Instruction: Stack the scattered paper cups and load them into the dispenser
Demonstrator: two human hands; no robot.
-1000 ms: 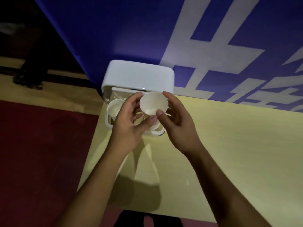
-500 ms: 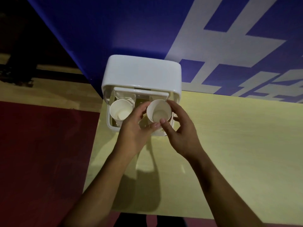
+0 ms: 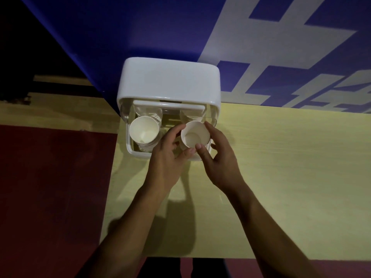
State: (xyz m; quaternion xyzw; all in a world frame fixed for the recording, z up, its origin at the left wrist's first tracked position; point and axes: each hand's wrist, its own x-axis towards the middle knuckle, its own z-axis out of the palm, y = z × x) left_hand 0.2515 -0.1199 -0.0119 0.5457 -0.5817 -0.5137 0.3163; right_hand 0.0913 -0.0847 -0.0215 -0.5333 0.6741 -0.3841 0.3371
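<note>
Two paper cups stand mouth-up at the white dispenser [image 3: 168, 81], which sits at the table's far left corner against the blue wall [image 3: 140, 27]. Farthest left is dark red floor [image 3: 50, 187]. Next, the left cup [image 3: 143, 129] rests in the dispenser's left clear tube, and neither hand touches it. The left hand [image 3: 166, 163] reaches in from below, its fingers curled round the left side of the right cup [image 3: 195, 134] and its thumb tip at the near rim. That cup is over the right tube. How deep it sits I cannot tell, since the hands hide its lower part. The right hand [image 3: 220, 163] holds the cup's other side, with its index finger along the far right rim and its thumb tip at the near rim, just beside the left thumb. Right of the hands stretches the yellow table [image 3: 291, 177].
</note>
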